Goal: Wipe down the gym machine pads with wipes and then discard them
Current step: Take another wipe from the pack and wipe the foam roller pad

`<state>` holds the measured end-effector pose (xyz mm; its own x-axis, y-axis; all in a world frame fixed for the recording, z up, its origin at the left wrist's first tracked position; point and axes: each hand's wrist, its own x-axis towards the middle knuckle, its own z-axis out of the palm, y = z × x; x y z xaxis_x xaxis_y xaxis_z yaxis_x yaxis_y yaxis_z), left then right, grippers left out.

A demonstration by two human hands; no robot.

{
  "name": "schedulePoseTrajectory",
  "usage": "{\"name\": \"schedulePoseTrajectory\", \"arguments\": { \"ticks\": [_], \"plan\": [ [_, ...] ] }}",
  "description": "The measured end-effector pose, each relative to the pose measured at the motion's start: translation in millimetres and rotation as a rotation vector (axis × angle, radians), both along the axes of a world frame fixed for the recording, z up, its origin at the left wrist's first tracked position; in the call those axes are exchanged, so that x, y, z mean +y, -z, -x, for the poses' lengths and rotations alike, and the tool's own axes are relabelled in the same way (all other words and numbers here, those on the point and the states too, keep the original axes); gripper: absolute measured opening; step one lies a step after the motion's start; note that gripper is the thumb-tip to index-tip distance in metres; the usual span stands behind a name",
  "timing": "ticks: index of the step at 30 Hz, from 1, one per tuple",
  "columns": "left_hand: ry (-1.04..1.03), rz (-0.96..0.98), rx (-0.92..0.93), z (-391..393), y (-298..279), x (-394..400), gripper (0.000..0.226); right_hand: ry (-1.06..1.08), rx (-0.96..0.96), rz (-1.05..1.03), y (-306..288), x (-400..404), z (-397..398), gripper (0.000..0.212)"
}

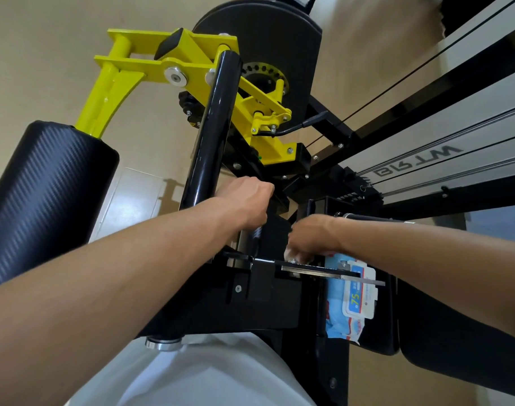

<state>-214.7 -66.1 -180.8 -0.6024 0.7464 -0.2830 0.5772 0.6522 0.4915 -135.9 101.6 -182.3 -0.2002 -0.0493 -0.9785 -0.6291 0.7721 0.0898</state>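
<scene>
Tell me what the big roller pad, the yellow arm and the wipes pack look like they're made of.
Roller pad: probably vinyl over foam, black, with a carbon-weave texture and soft sheen.
Yellow arm: seemingly painted steel, glossy, with bolted and welded plates.
Wipes pack: soft plastic film, crinkled, blue and white print, with a stiffer flap label.

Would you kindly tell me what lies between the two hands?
In the head view, a dark machine panel separates the left hand from the right hand, which touches a white wipe.
</scene>
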Motion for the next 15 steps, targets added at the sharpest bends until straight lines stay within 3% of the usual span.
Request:
{"name": "schedulePoseTrajectory", "arguments": {
  "ticks": [3, 6, 8, 12, 15],
  "plan": [
    [0.014, 0.017, -0.010, 1.1, -0.2, -1.2, 0.026, 0.040, 0.218, -0.048, -9.5, 17.3, 30.4, 0.034],
    [0.015, 0.018, -0.011, 1.8, 1.4, -1.3, 0.025, -0.098, 0.314, -0.062, -12.3, 29.1, 34.5, 0.026],
    [0.013, 0.017, -0.005, 1.9, 1.8, -1.4, 0.029, -0.012, 0.268, -0.021, -8.3, 18.9, 18.0, 0.027],
    [0.005, 0.019, -0.005, 1.2, 1.8, -0.8, 0.031, 0.041, -0.036, 0.016, 6.1, -3.8, -17.4, 0.033],
    [0.002, 0.022, -0.001, 0.9, 1.4, -1.1, 0.030, 0.043, 0.054, 0.001, 4.7, 1.8, -2.7, 0.031]
  ]
}}
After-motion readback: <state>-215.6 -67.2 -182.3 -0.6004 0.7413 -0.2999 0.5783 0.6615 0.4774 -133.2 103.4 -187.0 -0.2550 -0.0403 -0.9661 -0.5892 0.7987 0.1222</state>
